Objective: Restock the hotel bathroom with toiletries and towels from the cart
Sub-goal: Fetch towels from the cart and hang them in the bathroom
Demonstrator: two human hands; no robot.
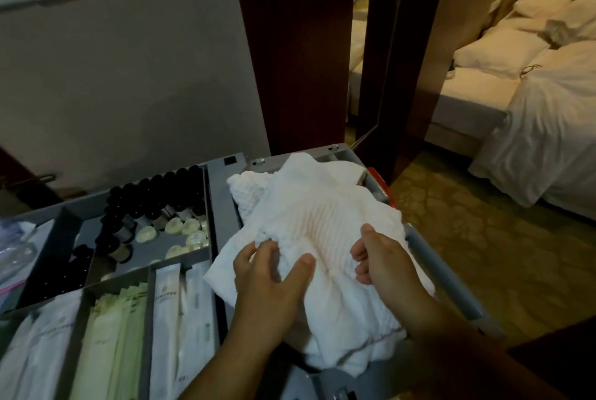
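Hands bunching a white towel on the housekeeping cart

Left hand (267, 274) first: my fingers are curled into the cloth, gathering a fold of it, and my thumb lies out to the right, pressing on the fabric.

Sweeping from the left edge, a clear zip bag (13, 257) sits in the outermost compartment of the grey cart (222, 186). Beside it, a divided tray holds rows of small dark-capped bottles (151, 203) standing upright, with round pale soaps (180, 225) lying loose just in front of them. Nearer to me, three long compartments run side by side: white wrapped packets (42, 351), then pale green sachets (119, 328), then long white sleeves (167, 312) with small printing too blurred to read.

Right of the tray, the white towel (322, 206) lies crumpled in the cart's open bin, ribbed down its middle, heaped up between my two hands.

My right hand (383, 257) grips the towel's right side, fingers curled under the cloth and thumb on top.

Just beyond that hand runs the cart's grey handle (445, 280). Behind the cart stands a dark wooden door frame (290, 61). Far right, on patterned carpet (467, 222), is an unmade bed (477, 83) with rumpled white linen and pillows.
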